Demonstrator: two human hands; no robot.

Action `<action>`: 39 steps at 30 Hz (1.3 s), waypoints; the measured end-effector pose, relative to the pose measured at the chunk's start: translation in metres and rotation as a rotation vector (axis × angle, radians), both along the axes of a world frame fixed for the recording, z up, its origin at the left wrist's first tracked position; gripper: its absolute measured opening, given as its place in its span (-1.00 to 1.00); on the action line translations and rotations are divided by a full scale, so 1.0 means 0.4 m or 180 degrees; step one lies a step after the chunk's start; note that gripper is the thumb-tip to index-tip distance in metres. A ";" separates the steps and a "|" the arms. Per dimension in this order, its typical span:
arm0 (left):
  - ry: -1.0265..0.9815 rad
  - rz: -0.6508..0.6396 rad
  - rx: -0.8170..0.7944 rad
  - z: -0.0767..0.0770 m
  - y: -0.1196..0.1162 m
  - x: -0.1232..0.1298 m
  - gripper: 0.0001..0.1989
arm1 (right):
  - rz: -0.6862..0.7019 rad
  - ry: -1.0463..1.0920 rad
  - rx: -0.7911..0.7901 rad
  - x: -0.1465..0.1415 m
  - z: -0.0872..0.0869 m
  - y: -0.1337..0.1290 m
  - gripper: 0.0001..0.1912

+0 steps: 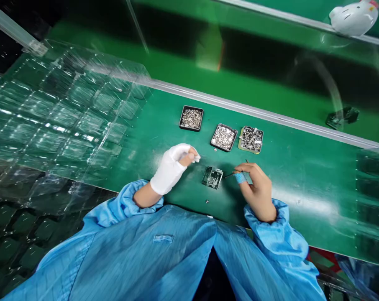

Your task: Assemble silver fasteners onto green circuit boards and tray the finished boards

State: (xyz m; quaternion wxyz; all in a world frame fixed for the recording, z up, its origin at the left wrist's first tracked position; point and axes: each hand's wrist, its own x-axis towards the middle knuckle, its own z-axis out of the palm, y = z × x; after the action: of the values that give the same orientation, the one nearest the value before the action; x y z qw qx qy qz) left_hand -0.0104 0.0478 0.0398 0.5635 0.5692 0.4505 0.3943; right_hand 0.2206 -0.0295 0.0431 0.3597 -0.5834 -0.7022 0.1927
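Note:
A small circuit board assembly (pixel 212 177) lies flat on the green bench between my hands. My left hand (pixel 173 167), in a white glove with bare thumb and fingertip, hovers up and left of it. Its thumb and fingers are pinched together; whatever they hold is too small to make out. My right hand (pixel 255 184), with blue tape round one finger, grips dark tweezers (pixel 229 174) whose tips point at the board's right edge. One small metal part (pixel 207 201) sits below the board, and another (pixel 215 149) lies above it.
Three small trays of metal parts stand beyond my hands: a left tray (pixel 191 118), a middle tray (pixel 224 137) and a right tray (pixel 251 139). Clear plastic blister trays (pixel 67 113) cover the left side; more trays (pixel 373 196) are at right. A metal rail (pixel 255 113) runs behind.

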 end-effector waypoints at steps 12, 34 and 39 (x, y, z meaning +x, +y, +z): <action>0.1453 -0.1045 0.1142 -0.076 -0.093 -0.049 -0.76 | 0.1610 -0.1071 -0.0760 -0.083 -0.104 -0.136 -0.76; 0.0723 -0.1339 -0.0114 0.000 -0.150 0.013 -0.74 | 0.0658 0.0691 0.0241 -0.130 -0.029 -0.108 -0.77; 0.0440 -0.1383 -0.0150 -0.007 -0.144 0.017 -0.69 | 0.0568 0.1103 0.0116 -0.135 -0.011 -0.099 -0.82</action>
State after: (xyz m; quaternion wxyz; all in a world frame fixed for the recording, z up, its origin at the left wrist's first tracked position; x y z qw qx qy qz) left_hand -0.0035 -0.0097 0.0370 0.6161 0.6652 0.3640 0.2130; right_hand 0.1667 -0.0692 0.0388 0.4672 -0.4703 -0.6821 0.3087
